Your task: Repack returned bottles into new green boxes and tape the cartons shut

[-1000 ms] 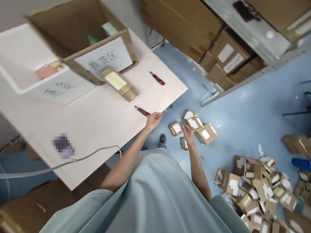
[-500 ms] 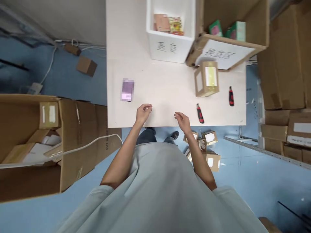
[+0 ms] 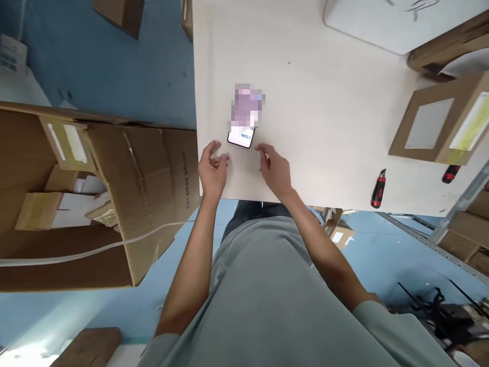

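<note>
Item 1: phone [image 3: 240,138], slim flat rectangle, rounded corners, thin dark rim, glossy lit screen; upper part pixelated, contents n/a. Loc.: flat on bench, nr its L end, slightly askew, between & just beyond the hands.

Item 2: L hand [image 3: 212,173], bare, over bench nr L edge, just off phone's lower L corner. Fingers loosely curled, moderate gap to thumb.

Item 3: R hand [image 3: 275,171], bare, just beside phone's lower R corner. Fingers bent, pointing at phone, narrow gap to thumb.

Item 4: bench [image 3: 324,122], off-white, smooth matte top, straight edges, few dark specks.

Item 5: black-&-red utility knife [image 3: 378,191], slim moulded handle, metal blade tip; on bench nr front edge, R side. Second black-&-red knife [image 3: 451,174] further R, partly hidden by item 6.

Item 6: brown cardboard box [image 3: 403,125], sharp-cornered, white paper label, yellowish tape over a second label; on bench, R.

Item 7: white smooth-walled bin [image 3: 382,23], rounded corners, dark handwriting, bench top R, cut by frame.

Item 8: lg brown corrugated carton [image 3: 160,168], open-sided, creased, printed "LIVING ROOM LIFE"; L of bench, w/ taped cardboard parcels [image 3: 69,145] inside. Pale round-section cable [image 3: 153,232] crosses in front.

Item 9: blue floor [image 3: 164,76], smooth, slight sheen.
</note>
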Demonstrator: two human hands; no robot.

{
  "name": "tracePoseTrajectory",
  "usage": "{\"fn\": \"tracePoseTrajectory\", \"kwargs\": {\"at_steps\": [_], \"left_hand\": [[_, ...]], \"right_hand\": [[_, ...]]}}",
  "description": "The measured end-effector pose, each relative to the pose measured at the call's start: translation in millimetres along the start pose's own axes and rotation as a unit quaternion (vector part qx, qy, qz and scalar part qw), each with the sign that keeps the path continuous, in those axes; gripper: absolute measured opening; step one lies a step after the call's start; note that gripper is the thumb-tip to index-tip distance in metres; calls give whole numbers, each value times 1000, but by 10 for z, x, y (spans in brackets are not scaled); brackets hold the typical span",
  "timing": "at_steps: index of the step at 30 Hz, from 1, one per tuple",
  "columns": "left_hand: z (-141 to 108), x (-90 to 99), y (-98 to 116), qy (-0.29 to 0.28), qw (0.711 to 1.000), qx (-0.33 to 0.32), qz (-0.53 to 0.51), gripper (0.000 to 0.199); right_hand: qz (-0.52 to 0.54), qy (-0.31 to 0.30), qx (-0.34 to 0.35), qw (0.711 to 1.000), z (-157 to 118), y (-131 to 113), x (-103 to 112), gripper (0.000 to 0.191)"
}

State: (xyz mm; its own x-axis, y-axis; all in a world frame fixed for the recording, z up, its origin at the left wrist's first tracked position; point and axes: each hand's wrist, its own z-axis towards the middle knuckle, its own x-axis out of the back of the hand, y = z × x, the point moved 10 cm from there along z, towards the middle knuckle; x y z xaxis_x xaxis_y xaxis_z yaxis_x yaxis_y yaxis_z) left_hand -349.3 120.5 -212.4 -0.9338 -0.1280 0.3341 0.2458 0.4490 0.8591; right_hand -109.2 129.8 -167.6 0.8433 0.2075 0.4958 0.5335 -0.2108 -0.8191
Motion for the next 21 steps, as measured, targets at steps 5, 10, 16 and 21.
{"fn": "tracePoseTrajectory", "kwargs": {"at_steps": [5,10,16,21], "left_hand": [[-80,-237,172,3,999,-40,11,62],[-195,-327,229,18,999,-29,13,57],[-204,-342,217,11,999,-18,25,48],[-167,-302,224,14,1000,-12,22,42]], "right_hand": [[-64,9,31,997,83,-70,-60,47],[-88,4,56,995,93,-100,-84,48],[-106,26,57,992,79,-30,-31,49],[-105,-3,54,993,81,94,-123,52]]}}
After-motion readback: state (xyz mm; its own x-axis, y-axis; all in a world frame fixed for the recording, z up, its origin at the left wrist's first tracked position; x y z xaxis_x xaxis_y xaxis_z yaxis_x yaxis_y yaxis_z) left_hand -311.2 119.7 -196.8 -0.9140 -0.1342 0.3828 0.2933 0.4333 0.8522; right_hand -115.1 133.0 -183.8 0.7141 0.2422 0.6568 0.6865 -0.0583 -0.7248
